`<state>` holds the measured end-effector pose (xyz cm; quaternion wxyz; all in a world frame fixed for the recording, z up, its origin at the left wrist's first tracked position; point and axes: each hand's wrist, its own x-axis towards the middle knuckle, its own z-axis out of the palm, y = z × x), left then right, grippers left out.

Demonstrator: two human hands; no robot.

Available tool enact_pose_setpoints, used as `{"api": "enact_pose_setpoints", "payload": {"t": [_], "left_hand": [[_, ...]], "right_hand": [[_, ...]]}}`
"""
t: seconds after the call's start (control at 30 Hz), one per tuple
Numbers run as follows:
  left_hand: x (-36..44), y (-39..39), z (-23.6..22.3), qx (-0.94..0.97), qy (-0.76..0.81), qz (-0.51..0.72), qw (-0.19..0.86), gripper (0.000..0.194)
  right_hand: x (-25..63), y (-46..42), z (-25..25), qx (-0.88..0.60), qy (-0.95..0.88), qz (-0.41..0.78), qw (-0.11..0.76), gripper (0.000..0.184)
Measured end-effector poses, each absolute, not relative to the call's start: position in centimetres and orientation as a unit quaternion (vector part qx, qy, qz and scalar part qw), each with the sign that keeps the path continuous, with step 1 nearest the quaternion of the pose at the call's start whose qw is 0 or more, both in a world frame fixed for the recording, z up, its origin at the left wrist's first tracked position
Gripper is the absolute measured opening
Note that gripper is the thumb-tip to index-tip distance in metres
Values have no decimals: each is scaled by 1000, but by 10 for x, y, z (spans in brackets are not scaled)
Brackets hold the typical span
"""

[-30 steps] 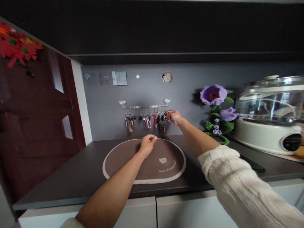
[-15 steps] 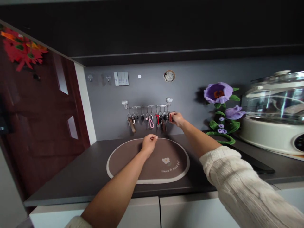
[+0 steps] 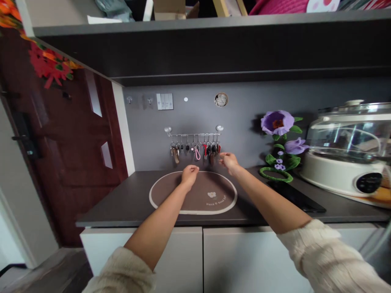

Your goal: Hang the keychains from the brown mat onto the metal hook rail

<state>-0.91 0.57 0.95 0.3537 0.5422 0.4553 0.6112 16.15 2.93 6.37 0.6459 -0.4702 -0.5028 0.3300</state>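
Note:
Several bunches of keys hang in a row from a clear hook rail (image 3: 195, 134) on the grey wall, among them a pink loop (image 3: 197, 153), a red tag with a grey end (image 3: 205, 150) and a brown strap (image 3: 176, 156). At the row's right end hangs a small red key holder (image 3: 219, 148). Just below and right of it is my right hand (image 3: 229, 162), fingers loosely apart and holding nothing visible. My left hand (image 3: 190, 177) hovers over the back of the brown oval mat (image 3: 171, 195), its fingers curled together with nothing seen in them.
On the right stand a purple felt flower (image 3: 277, 122) with a green ring base, a dark flat slab (image 3: 296, 197) and a white appliance with a clear lid (image 3: 342, 167). A loaded shelf (image 3: 214, 44) overhangs the counter. A dark red door (image 3: 91, 195) is at left.
My right hand has let go of the red key holder, which now hangs from the rail, and has drawn slightly down and away. The view has pulled back, showing more shelf and floor.

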Motion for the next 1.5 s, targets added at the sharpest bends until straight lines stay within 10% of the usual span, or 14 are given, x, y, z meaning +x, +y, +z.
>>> {"api": "enact_pose_setpoints", "payload": {"t": [0.43, 0.77, 1.5], "left_hand": [[-80, -98, 38, 724, 273, 564, 288, 102], [-99, -120, 11, 710, 338, 527, 323, 104], [-63, 105, 51, 380, 393, 754, 364, 69]], "right_hand": [[115, -95, 45, -252, -703, 312, 588, 90], [121, -120, 14, -333, -684, 334, 556, 91], [94, 107, 39, -434, -489, 182, 734, 105]]}}
